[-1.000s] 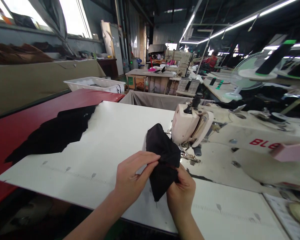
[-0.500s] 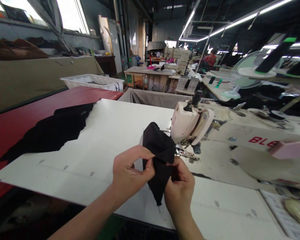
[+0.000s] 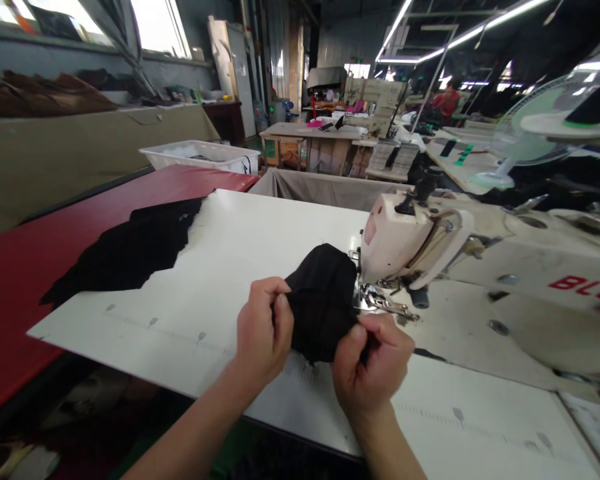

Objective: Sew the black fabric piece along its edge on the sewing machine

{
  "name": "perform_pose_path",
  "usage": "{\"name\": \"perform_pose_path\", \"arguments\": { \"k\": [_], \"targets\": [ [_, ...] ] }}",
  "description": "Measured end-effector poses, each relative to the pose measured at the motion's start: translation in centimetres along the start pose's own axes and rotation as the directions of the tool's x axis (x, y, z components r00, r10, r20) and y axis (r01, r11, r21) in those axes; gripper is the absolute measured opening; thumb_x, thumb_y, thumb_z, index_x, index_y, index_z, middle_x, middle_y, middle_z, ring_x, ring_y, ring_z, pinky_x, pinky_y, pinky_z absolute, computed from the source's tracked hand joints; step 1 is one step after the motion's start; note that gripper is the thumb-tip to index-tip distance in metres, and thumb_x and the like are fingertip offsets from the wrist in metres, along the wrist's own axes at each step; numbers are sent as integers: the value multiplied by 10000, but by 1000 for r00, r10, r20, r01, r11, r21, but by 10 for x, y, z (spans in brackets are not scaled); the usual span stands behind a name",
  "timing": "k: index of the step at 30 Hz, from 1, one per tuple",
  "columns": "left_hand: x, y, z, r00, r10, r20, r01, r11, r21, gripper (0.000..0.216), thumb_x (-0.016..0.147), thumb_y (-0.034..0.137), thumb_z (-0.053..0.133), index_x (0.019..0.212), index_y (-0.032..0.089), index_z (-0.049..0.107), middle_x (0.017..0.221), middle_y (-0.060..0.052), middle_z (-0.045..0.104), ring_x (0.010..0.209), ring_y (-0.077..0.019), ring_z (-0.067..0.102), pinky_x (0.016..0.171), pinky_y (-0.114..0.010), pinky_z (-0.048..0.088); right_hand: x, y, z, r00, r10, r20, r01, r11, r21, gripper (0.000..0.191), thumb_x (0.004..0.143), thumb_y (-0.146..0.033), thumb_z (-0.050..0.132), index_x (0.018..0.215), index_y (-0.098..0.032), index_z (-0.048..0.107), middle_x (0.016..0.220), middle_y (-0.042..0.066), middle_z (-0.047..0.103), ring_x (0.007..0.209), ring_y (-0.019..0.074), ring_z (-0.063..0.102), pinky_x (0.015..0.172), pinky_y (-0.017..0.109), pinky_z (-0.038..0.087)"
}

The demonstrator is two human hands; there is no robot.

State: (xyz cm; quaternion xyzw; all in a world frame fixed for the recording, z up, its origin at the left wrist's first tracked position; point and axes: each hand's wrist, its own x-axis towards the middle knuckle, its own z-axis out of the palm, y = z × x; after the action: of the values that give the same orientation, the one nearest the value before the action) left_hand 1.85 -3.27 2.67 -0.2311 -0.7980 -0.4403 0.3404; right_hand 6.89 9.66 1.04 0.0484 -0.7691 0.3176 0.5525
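A small piece of black fabric [image 3: 323,303] is stretched between my two hands, just left of the sewing machine's needle area. My left hand [image 3: 266,327] pinches its left edge between thumb and fingers. At the lower right corner, my right hand [image 3: 375,360] grips the fabric the same way. The pale sewing machine [image 3: 400,233] stands close on the right, its metal presser foot [image 3: 380,300] beside the fabric. Beneath both hands lies the white worktable [image 3: 260,227], with a printed ruler along its front.
More black fabric [image 3: 130,253] lies across the table's left side and onto a red surface [image 3: 180,180]. Behind stands a white plastic bin [image 3: 200,155]. A fan [image 3: 535,123] and thread cone [image 3: 595,103] are at the right. Farther back, a person in red [image 3: 447,100] is visible.
My hands have moved apart, drawing the fabric wider; its hanging lower point is now folded up out of sight. The view has turned slightly, shifting the scene rightward.
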Motion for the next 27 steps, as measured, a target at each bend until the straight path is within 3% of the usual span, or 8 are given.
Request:
{"name": "perform_pose_path", "arguments": {
  "k": [4,6,8,9,13,20,25,27],
  "targets": [
    [-5,0,-11,955,-185,230,232,953,-195,107,958,216,423,944,181,523,704,38,547,579,-71,501,509,-152,373,-6,-1,-12,932,326,160,-346,931,120,173,910,-199,503,1081,-188,514,807,17,525,726,136,536,650,238,441],
    [-6,4,-15,957,-173,231,220,956,-194,159,953,202,436,845,175,550,686,39,534,598,-69,493,536,-151,370,-2,0,-20,754,503,423,-616,764,189,226,913,-314,533,1112,-205,542,708,-14,486,640,127,494,581,224,415],
    [-6,8,-19,955,-168,244,220,953,-207,209,953,189,426,792,167,557,643,41,504,574,-70,463,524,-157,350,5,1,-28,555,524,646,-780,597,187,227,892,-396,570,1007,-204,604,642,-27,437,587,116,444,529,210,365],
    [-6,10,-19,950,-168,264,229,947,-225,222,957,194,419,788,165,560,633,40,494,564,-71,453,518,-161,345,9,2,-32,512,511,690,-810,554,192,220,877,-414,591,912,-198,618,645,-24,436,592,112,436,527,206,351],
    [-8,14,-19,940,-170,298,246,938,-243,272,970,210,391,762,153,556,607,30,472,547,-81,442,512,-168,352,20,3,-42,627,422,655,-745,570,346,223,868,-363,620,755,-187,542,813,3,534,703,108,489,602,195,392],
    [-16,11,-18,988,73,133,-54,988,-144,162,938,141,449,852,147,587,652,22,575,506,-62,488,493,-162,364,9,4,-46,806,299,510,-476,840,259,149,873,-243,602,804,-196,480,656,-33,446,548,93,402,502,203,324],
    [-18,12,-19,982,75,173,-34,972,-232,196,933,154,459,794,142,597,656,4,558,561,-74,521,518,-164,383,7,5,-46,554,442,706,-786,557,268,336,893,-471,553,739,-174,527,560,-44,353,500,90,320,449,202,246],
    [-19,13,-19,978,35,205,21,964,-267,210,935,170,464,785,146,609,648,3,567,565,-82,524,528,-172,389,10,5,-47,544,458,703,-796,548,259,424,891,-473,557,613,-160,494,551,-35,345,510,87,317,467,207,246]
  ]
}}
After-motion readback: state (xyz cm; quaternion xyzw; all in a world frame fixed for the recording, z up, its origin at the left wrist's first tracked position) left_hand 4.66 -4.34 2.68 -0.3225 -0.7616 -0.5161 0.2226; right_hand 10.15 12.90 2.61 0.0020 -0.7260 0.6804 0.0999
